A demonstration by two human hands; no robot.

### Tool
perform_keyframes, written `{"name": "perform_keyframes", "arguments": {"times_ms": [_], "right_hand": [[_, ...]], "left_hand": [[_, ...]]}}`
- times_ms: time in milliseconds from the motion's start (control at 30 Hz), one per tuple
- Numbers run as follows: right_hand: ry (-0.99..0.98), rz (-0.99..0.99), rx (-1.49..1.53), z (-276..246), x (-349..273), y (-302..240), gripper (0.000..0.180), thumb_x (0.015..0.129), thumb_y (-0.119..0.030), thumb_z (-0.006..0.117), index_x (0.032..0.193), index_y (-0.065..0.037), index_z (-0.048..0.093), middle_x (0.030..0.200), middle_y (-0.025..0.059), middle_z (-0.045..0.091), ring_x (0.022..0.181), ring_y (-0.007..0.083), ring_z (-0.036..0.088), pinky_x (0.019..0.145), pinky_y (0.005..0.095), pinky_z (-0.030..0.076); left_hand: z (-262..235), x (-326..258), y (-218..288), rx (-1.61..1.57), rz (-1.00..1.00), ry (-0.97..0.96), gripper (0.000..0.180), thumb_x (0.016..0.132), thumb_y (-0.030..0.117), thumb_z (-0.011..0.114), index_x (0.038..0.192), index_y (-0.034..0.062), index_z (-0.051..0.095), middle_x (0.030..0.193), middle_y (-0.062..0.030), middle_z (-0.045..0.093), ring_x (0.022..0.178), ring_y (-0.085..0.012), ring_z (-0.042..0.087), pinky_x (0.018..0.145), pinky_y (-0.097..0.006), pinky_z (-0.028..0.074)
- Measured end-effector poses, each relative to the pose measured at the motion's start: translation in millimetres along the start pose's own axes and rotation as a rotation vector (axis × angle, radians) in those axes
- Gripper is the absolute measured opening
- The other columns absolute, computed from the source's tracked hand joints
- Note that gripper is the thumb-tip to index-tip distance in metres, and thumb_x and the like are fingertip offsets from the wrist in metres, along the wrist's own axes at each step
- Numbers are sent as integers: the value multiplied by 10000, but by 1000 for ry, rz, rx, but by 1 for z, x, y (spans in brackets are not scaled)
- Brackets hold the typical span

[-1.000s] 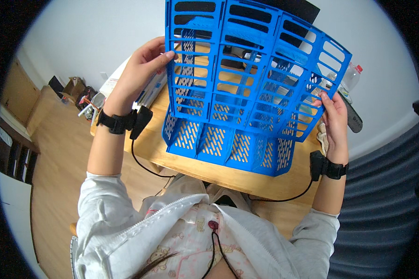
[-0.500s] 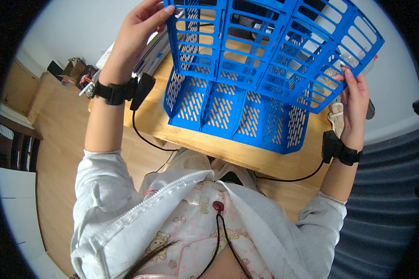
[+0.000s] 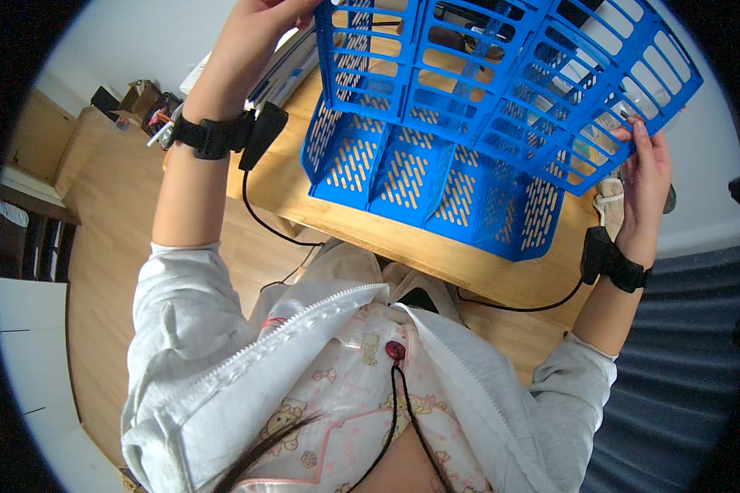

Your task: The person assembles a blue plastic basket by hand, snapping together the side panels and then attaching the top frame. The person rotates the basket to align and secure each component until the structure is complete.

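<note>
I am wearing a pale grey zipped jacket [image 3: 222, 361] over a patterned top, nearest of all, with a dark cord hanging down my chest. Beyond it, the near edge of the wooden desk [image 3: 403, 242] is crossing in front of me, and black cables are trailing from the bands on both my wrists over that edge. My right hand [image 3: 645, 177] is reaching up past the desk's right end, fingers clamped on the outer right wall of the blue slotted file rack [image 3: 469, 123], a black wrist strap [image 3: 612, 263] sitting just below. I am holding the rack tilted in the air above the desk's near edge, its perforated base facing me and its dividers fanning away. My left hand [image 3: 263, 25] is gripping the rack's upper left wall, fingers closed on the plastic, partly cut off at the top; a black wristband [image 3: 214, 135] is circling that wrist. Farther off, clutter is lying at the desk's left end, too small to identify.
</note>
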State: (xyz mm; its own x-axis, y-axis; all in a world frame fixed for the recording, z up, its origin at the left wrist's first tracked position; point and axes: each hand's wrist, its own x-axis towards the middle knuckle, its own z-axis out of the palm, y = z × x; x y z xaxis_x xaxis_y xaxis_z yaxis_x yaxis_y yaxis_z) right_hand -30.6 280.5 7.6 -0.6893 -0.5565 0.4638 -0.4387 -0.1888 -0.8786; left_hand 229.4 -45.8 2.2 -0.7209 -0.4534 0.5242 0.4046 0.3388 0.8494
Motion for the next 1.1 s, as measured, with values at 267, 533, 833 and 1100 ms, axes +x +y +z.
{"name": "perform_keyframes", "arguments": {"times_ms": [267, 533, 833, 1100], "right_hand": [[-43, -60, 65, -1, 3, 6, 214, 907, -149, 501, 1053, 1, 542, 857, 72, 631, 784, 108, 601, 665, 191, 469], [-16, -41, 58, -9, 4, 6, 204, 908, -153, 502, 1025, 5, 556, 857, 75, 631, 769, 88, 596, 645, 180, 463], [107, -103, 62, 2, 2, -2, 216, 911, -147, 492, 1043, 18, 537, 864, 88, 623, 780, 119, 600, 664, 209, 472], [116, -96, 47, 5, 2, -7, 224, 912, -152, 492, 1049, 21, 534, 871, 91, 622, 784, 130, 606, 701, 227, 477]], "left_hand": [[0, -4, 3, -53, -7, -8, 357, 874, 148, 555, 1209, 38, 494, 992, -7, 589, 780, -52, 490, 645, -170, 387], [-5, -8, 1, -47, 22, -41, 339, 873, 135, 555, 1189, 21, 503, 998, -16, 588, 770, -52, 488, 650, -176, 400], [-11, -7, -4, -14, -2, -94, 227, 873, 140, 562, 1068, 27, 581, 886, 11, 597, 723, -48, 489, 641, -178, 401], [-10, -7, -3, -33, -10, -101, 196, 879, 141, 552, 1041, 34, 585, 851, 10, 588, 704, -54, 495, 623, -179, 412]]}}
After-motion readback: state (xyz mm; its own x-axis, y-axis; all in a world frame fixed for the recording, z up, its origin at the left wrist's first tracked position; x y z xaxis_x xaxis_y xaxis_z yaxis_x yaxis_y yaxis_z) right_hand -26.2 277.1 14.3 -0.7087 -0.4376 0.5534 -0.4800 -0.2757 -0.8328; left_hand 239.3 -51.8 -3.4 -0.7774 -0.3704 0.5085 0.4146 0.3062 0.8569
